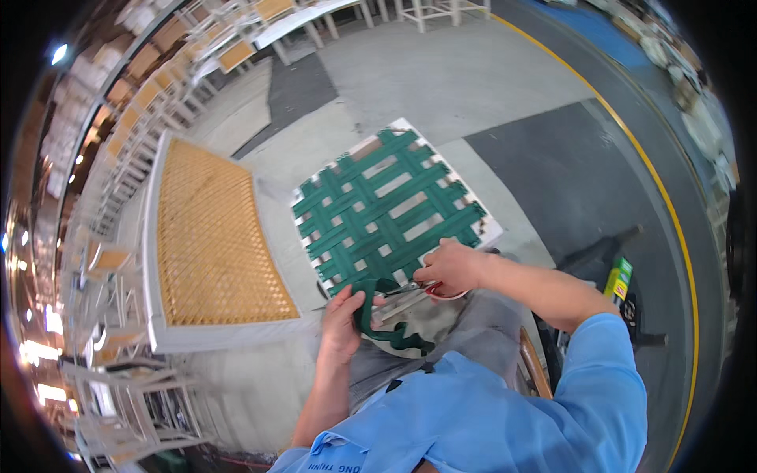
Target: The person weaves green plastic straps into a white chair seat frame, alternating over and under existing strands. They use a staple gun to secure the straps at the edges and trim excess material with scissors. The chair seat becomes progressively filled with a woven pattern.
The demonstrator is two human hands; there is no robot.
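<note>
A white seat frame woven with dark green webbing straps stands in front of my knees. My left hand is closed on a loose length of green webbing, which loops up to the seat's near edge and trails in curls over my lap. Between thumb and fingers, my right hand grips scissors with red-edged handles, just below the seat's near edge. The scissor blades point left toward the strap. How far apart they are is hard to make out.
Left of the seat stands a white-framed panel of tan woven cane. Rows of white chairs line the far left. At right, a dark tool with a yellow-green label lies near my elbow, inside a yellow floor line.
</note>
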